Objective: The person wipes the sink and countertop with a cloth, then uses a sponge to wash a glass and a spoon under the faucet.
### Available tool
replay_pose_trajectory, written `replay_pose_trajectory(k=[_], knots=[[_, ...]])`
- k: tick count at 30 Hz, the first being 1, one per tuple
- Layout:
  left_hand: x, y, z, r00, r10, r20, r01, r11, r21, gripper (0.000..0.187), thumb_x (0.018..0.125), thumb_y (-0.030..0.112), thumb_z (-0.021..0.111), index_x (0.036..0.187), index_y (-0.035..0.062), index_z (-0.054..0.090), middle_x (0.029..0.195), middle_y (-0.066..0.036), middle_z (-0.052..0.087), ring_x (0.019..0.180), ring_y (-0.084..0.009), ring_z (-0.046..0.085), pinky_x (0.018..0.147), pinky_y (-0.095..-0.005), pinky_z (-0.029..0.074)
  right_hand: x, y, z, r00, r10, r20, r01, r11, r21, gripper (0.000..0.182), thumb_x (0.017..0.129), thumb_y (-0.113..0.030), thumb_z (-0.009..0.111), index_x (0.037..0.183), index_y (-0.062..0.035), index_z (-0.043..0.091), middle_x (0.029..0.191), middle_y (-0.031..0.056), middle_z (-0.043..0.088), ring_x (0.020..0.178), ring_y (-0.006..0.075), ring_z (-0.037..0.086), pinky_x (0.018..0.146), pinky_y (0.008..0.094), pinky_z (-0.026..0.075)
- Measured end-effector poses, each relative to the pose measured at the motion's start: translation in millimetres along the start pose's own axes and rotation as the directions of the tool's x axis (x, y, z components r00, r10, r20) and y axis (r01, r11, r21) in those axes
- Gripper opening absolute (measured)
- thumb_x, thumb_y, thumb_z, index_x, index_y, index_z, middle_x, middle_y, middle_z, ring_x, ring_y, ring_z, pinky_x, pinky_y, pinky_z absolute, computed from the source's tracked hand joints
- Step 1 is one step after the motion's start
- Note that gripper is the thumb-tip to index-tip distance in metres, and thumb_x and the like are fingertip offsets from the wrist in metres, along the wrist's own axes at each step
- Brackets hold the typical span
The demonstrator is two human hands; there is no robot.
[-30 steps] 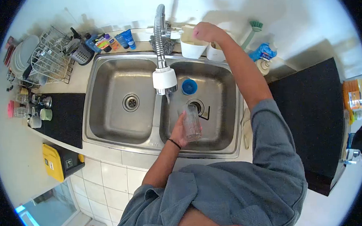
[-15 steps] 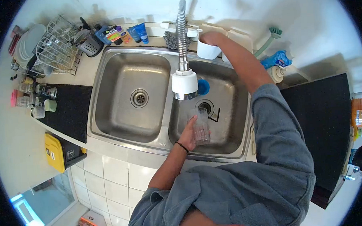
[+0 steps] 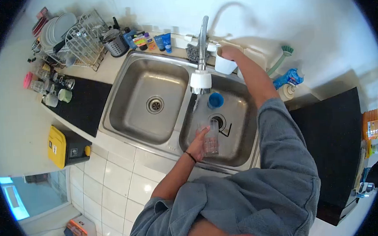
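My left hand [image 3: 197, 146] is wrapped round a clear ribbed drinking glass [image 3: 211, 143], held over the right sink basin [image 3: 241, 145]. My right hand [image 3: 232, 53] reaches into a white holder [image 3: 225, 66] on the ledge behind the sink. Its fingers are hidden inside, so I cannot see whether they grip anything. Between the two hands, a blue cup [image 3: 215, 100] stands in the right basin near the drain [image 3: 218, 122]. A thin black bent piece [image 3: 227, 132] lies beside that drain. The white faucet head [image 3: 200, 80] hangs above the basin's left side.
The left basin [image 3: 149, 128] adjoins. A dish rack [image 3: 85, 46] with plates, a utensil holder [image 3: 116, 45] and several tubes [image 3: 163, 43] line the back left. Glasses and jars stand by a black mat [image 3: 87, 97]. Right are a green brush [image 3: 280, 60] and a blue pouch [image 3: 288, 78].
My view has shifted and turned slightly. My left hand still holds the glass over the basin, and my right hand is still in the white holder.
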State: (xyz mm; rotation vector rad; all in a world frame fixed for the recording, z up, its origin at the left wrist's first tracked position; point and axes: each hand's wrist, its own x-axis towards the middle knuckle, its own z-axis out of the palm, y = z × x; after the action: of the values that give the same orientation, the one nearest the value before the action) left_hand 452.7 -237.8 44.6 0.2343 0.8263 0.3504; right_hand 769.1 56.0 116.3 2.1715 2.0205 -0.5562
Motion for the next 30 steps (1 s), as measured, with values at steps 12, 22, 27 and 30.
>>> replay_pose_trajectory(k=[12, 22, 27, 30], knots=[[-19.1, -9.3, 1.3, 0.957, 0.282, 0.061, -0.289, 0.928, 0.234, 0.077, 0.080, 0.023, 0.078, 0.138, 0.0187, 0.029, 0.127, -0.012, 0.052, 0.112, -0.0285, 0.057, 0.084, -0.0483, 0.054, -139.0, 16.1, -12.7, 0.892, 0.191, -0.410, 0.254, 0.539, 0.803, 0.049, 0.071, -0.014, 0.066, 0.115, 0.0072, 0.062, 0.101, 0.0180, 0.066, 0.081, 0.0241, 0.063, 0.073, 0.0364, 0.053], [-22.4, 17.6, 39.2, 0.649, 0.614, 0.448, -0.480, -0.126, 0.868, 0.097, 0.062, 0.027, 0.089, 0.139, 0.0059, 0.034, 0.125, -0.016, 0.057, 0.114, -0.0288, 0.058, 0.096, -0.0368, 0.048, -316.7, -60.9, 101.2, 0.750, -0.248, -0.613, 0.527, 0.783, 0.329, 0.050, 0.065, 0.000, 0.059, 0.113, -0.0086, 0.068, 0.103, 0.0113, 0.069, 0.092, 0.0271, 0.065, 0.082, 0.0357, 0.051], [-35.5, 36.0, 67.2, 0.754, 0.344, 0.559, -0.513, -0.221, 0.829, 0.098, 0.060, 0.037, 0.088, 0.139, 0.0105, 0.037, 0.126, -0.019, 0.059, 0.113, -0.0357, 0.060, 0.097, -0.0414, 0.047, -356.6, -72.8, 84.5, 0.890, -0.391, -0.235, 0.452, 0.686, 0.569, 0.042, 0.069, -0.004, 0.059, 0.109, -0.0062, 0.068, 0.089, 0.0129, 0.070, 0.082, 0.0301, 0.067, 0.076, 0.0390, 0.050], [-43.5, 44.7, 78.2, 0.731, 0.285, 0.620, -0.497, -0.401, 0.770, 0.093, 0.060, 0.035, 0.086, 0.138, 0.0132, 0.040, 0.122, -0.016, 0.059, 0.110, -0.0366, 0.060, 0.092, -0.0429, 0.049, -356.0, -69.4, 93.4, 0.948, -0.315, -0.048, 0.231, 0.578, 0.783, 0.037, 0.070, 0.000, 0.056, 0.104, -0.0028, 0.068, 0.089, 0.0081, 0.069, 0.081, 0.0203, 0.066, 0.073, 0.0333, 0.050]])
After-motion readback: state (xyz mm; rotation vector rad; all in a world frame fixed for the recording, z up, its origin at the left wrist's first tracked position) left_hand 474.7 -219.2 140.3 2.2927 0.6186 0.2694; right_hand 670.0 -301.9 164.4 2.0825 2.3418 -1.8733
